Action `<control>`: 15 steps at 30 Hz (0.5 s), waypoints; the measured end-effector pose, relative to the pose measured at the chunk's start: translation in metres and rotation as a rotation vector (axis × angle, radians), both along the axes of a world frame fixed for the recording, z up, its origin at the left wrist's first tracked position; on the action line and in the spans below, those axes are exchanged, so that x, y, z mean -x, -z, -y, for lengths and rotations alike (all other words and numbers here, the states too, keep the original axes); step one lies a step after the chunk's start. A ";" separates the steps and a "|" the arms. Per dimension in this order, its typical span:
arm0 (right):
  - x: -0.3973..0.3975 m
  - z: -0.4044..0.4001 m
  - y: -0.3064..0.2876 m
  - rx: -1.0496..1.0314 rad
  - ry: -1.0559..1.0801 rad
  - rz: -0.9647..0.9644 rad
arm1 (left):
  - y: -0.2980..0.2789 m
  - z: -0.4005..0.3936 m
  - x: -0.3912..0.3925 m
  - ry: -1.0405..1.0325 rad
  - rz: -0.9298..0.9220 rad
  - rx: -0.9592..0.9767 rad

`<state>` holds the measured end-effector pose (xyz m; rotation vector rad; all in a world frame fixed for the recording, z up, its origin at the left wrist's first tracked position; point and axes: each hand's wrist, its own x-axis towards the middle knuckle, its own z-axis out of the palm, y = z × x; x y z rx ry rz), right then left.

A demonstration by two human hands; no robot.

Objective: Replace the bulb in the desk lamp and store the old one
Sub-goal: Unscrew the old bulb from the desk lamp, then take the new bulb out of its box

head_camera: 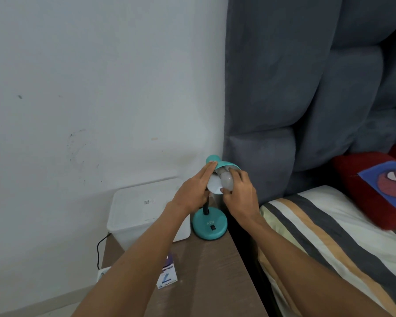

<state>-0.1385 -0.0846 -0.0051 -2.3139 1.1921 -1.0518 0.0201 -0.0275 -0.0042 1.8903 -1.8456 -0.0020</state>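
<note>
A teal desk lamp stands at the back right corner of the bedside table, with its round base (209,226) on the wood and its shade (224,165) tilted toward me. My left hand (193,191) grips the shade from the left side. A white bulb (226,180) sits in the shade's white inside. My right hand (240,193) is closed around that bulb from the right, thumb under it. A small bulb box (168,274) lies on the table, partly hidden by my left forearm.
A white lidded plastic container (144,209) sits left of the lamp on the brown table (206,271). A black cable (100,250) hangs at the table's left edge. A bed with a striped sheet (329,236), grey padded headboard and red cushion (375,186) lies right.
</note>
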 end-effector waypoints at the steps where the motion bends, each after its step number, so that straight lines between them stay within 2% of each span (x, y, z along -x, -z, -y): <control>1: 0.003 -0.001 -0.002 0.018 0.003 -0.006 | -0.002 -0.002 0.001 0.001 0.007 -0.010; 9: 0.028 -0.034 -0.014 0.079 -0.002 0.014 | -0.009 -0.065 0.008 -0.138 -0.072 0.040; 15: 0.038 -0.075 0.015 0.047 -0.059 -0.021 | 0.022 -0.142 0.007 -0.300 -0.148 0.104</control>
